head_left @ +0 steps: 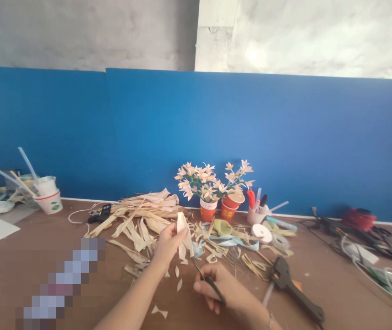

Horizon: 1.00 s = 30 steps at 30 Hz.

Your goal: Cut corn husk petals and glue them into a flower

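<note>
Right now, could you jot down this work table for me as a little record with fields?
Left hand: holds a pale strip upright
Right hand: holds scissors, tips near the strip's lower end
Behind the hands: pale flowers above red cups
Left of the cups: heap of dried strips
Right side: dark glue gun, lying on the table
Backdrop: blue panel
Scissor blades: open or closed, cannot tell

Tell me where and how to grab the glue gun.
Take the glue gun by its handle, from the near right, ideally with your right hand once its scissors are down: it lies flat, and the long, slim handle slants out that way.
</note>
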Each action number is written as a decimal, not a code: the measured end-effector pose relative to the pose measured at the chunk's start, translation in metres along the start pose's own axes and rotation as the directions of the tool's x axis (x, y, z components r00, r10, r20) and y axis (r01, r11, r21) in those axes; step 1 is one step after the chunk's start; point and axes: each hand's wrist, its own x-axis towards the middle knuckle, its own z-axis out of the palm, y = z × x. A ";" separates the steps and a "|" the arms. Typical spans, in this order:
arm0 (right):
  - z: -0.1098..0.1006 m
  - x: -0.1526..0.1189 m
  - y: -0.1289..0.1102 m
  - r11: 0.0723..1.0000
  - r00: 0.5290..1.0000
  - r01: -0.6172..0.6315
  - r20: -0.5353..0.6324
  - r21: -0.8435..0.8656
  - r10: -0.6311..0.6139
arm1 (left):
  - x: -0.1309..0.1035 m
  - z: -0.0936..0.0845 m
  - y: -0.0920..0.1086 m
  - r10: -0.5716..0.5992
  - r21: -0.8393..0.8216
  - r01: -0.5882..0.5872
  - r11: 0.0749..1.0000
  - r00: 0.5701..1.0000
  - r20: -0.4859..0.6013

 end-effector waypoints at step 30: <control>0.001 0.001 0.008 1.000 1.000 0.016 -0.005 -0.015 -0.016 | 0.001 0.001 -0.007 0.051 0.025 -0.049 0.998 0.997 -0.060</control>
